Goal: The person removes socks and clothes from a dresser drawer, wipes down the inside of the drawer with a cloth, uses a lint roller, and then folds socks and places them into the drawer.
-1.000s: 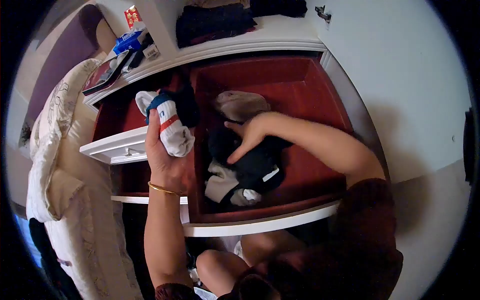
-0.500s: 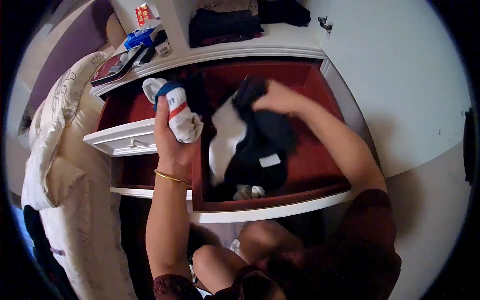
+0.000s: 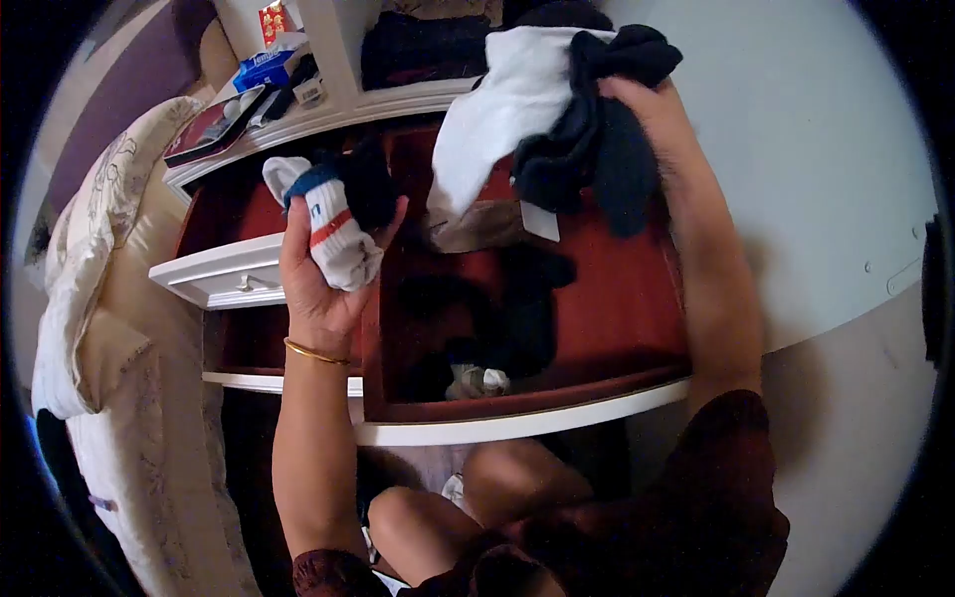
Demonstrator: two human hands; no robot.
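My left hand (image 3: 323, 294) is wrapped round a white sock bundle (image 3: 336, 239) with a red stripe and a blue band, over the left edge of the open red-lined drawer (image 3: 622, 328). Dark fabric (image 3: 368, 189) shows just behind the bundle. Raised above the drawer's back, my right hand (image 3: 642, 104) grips a bunch of black and white socks (image 3: 572, 129), from which a white label hangs. Black socks (image 3: 527, 308), a greyish-brown item (image 3: 477, 227) and a small light bundle (image 3: 479, 382) lie in the drawer.
A smaller drawer (image 3: 224, 274) stands open at the left. Above it, a shelf holds a blue tissue pack (image 3: 264, 70) and a dark red case (image 3: 214, 127). Folded dark clothes (image 3: 418, 50) lie on the upper shelf. Pale bedding (image 3: 109, 338) is at far left, a cabinet door (image 3: 796, 179) at right.
My right hand has gone from inside the drawer up toward its back right, lifting the black and white socks. My left hand still holds the striped bundle in nearly the same place.
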